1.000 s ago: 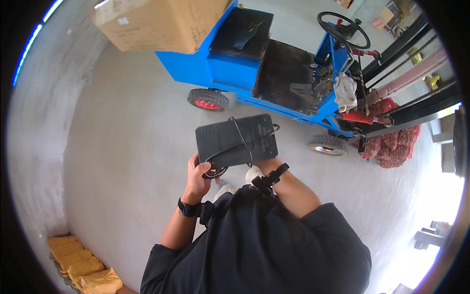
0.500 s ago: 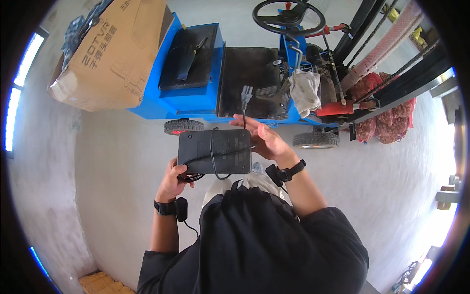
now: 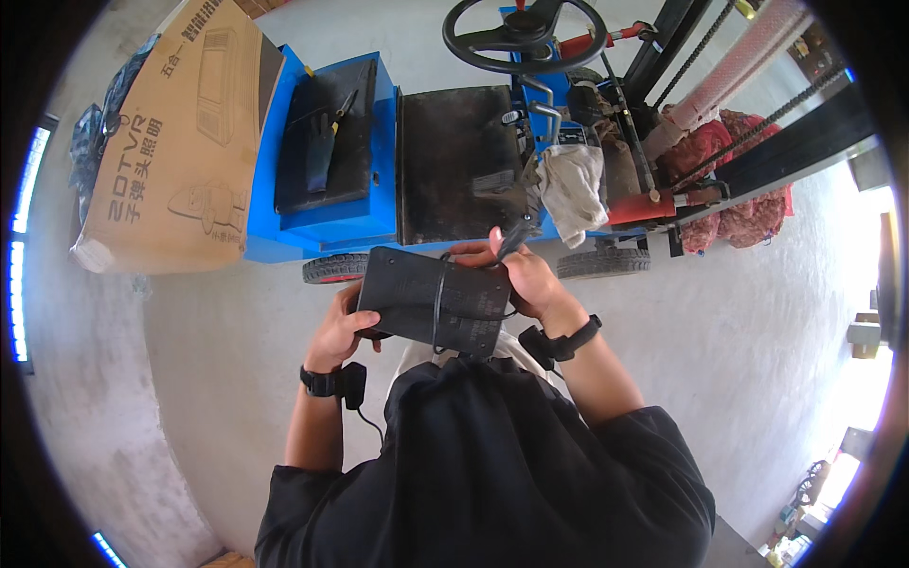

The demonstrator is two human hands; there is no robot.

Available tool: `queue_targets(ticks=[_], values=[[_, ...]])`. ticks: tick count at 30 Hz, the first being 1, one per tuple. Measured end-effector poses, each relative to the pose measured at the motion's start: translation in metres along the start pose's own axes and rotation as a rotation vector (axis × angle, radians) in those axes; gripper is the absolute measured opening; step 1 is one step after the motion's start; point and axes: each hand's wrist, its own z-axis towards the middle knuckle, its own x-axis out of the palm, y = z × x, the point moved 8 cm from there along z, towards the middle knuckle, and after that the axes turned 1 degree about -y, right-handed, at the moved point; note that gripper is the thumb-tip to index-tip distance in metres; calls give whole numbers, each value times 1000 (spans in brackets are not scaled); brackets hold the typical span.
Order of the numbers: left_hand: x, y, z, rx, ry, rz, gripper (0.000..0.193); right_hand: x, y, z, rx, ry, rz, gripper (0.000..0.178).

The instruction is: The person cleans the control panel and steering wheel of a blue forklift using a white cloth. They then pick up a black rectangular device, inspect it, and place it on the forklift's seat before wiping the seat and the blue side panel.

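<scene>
- Black box: held above the floor, a cord running across it.
- Left hand: gripping the box's left end, thumb on top.
- Right hand: pinching the plug by the far right corner.
- Beyond: blue vehicle, bearing a carton and grey cloth.

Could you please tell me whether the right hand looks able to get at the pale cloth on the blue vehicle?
Probably yes, perhaps with a step forward: nothing visible stands between the right hand and the pale cloth, though that hand seems occupied with a dark plug.
</scene>
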Motion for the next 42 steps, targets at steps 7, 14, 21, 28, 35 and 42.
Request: queue_targets(ticks=[7, 14, 21, 28, 35, 42], values=[[-49, -18, 100, -15, 131, -24, 70, -15, 9, 71, 0, 24, -291, 67], [-105, -7, 201, -236, 165, -59, 51, -12, 17, 133, 150, -169, -418, 98], [-111, 29, 260, -429, 323, -107, 83, -51, 2, 164, 426, -226, -634, 76], [-106, 55, 283, -436, 344, -81, 89, -66, -10, 193, 529, -262, -818, 51], [-136, 97, 311, -327, 75, -203, 82, -113, -48, 241, 411, -317, -636, 43], [-178, 141, 301, -102, -265, 312, 58, -229, -129, 288, 377, -615, -523, 43]])
